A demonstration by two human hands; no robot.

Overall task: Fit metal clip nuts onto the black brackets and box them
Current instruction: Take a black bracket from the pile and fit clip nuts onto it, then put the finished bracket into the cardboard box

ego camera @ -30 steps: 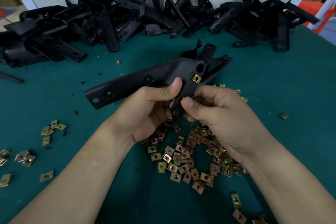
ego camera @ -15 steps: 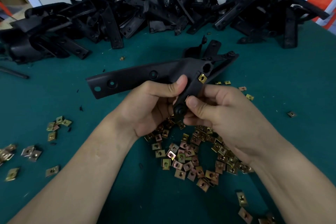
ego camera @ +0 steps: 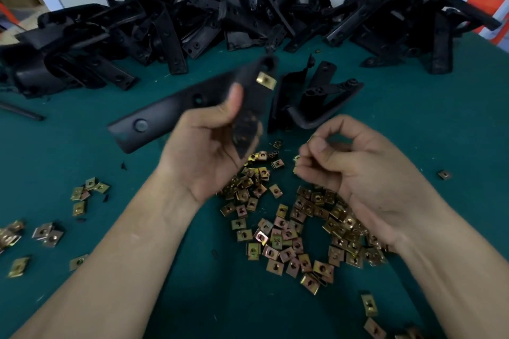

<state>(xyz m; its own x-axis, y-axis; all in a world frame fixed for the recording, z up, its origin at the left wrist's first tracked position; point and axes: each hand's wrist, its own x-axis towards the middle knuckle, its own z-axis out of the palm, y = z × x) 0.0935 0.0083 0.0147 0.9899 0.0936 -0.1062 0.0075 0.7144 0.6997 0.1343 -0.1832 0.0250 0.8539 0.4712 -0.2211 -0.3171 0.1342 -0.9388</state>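
Observation:
My left hand grips a long black bracket above the green table, thumb on its face. A brass clip nut sits clipped on the bracket's upper right end. My right hand hovers apart from the bracket, over the heap of loose clip nuts. Its fingers are curled, and thumb and forefinger pinch a small clip nut that barely shows. A second black bracket lies on the table just behind my hands.
A big pile of black brackets runs along the table's far edge against the wall. Smaller groups of clip nuts lie at the left and a few at the front right. No box is in view.
My right hand has let go of the bracket and dropped to the right over the nut heap. My left hand has raised and turned the bracket, uncovering the bracket lying behind.

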